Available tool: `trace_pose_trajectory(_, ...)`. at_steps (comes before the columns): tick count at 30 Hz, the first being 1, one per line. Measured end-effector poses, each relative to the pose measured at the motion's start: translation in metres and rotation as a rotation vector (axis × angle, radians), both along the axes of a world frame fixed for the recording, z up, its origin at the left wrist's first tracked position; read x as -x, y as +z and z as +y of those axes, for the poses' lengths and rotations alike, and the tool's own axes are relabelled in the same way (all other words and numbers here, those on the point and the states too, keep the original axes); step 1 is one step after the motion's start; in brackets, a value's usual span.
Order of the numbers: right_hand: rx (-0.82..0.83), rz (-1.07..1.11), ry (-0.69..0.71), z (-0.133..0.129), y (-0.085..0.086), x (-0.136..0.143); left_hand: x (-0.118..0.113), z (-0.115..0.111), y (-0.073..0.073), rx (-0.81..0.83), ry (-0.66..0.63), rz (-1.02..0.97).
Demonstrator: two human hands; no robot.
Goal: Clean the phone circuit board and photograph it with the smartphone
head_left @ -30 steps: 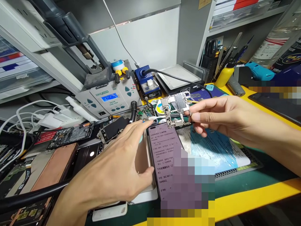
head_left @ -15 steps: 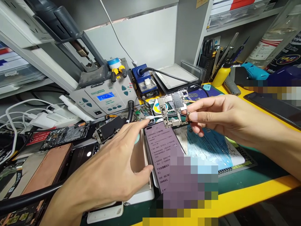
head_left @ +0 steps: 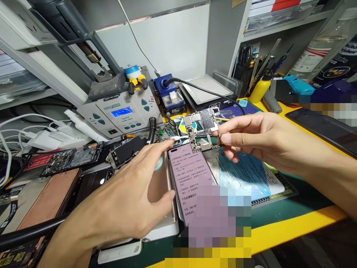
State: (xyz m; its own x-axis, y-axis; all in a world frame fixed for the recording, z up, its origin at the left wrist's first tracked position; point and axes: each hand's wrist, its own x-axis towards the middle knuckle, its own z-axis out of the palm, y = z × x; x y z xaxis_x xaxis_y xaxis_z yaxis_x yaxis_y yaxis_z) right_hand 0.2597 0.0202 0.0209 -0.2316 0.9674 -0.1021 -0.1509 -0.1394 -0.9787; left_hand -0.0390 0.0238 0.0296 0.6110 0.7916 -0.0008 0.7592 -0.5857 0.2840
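Note:
My right hand [head_left: 251,134] pinches a phone logic board [head_left: 203,130] by its right edge, between thumb and fingers. The board is raised above the work mat, its chips facing me. My left hand [head_left: 125,193] is open, with thumb and index finger spread wide and nothing between them. It is over a pinkish-gold phone housing [head_left: 163,182] and beside a lit smartphone [head_left: 185,175] that shows Chinese text. The lower part of that screen is pixelated. A light blue patterned sheet [head_left: 245,175] lies under and behind my right hand.
A hot air station [head_left: 119,119] stands at the back left, next to a blue soldering unit [head_left: 170,93]. Opened phones [head_left: 75,158] lie at the left. A black cable [head_left: 33,232] crosses there. Yellow bottle [head_left: 260,89] and tool holder [head_left: 245,70] stand at the back right.
The whole scene has shifted slightly left in view. My right hand still holds the logic board, and my left hand keeps its spread pose.

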Motion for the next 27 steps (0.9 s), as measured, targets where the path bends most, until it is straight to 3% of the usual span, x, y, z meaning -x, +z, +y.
trace_pose_trajectory(27,0.013,-0.048,-0.007,-0.0019,-0.0013,-0.0033,-0.0036,0.0011,-0.0051,0.034,0.076,-0.032)
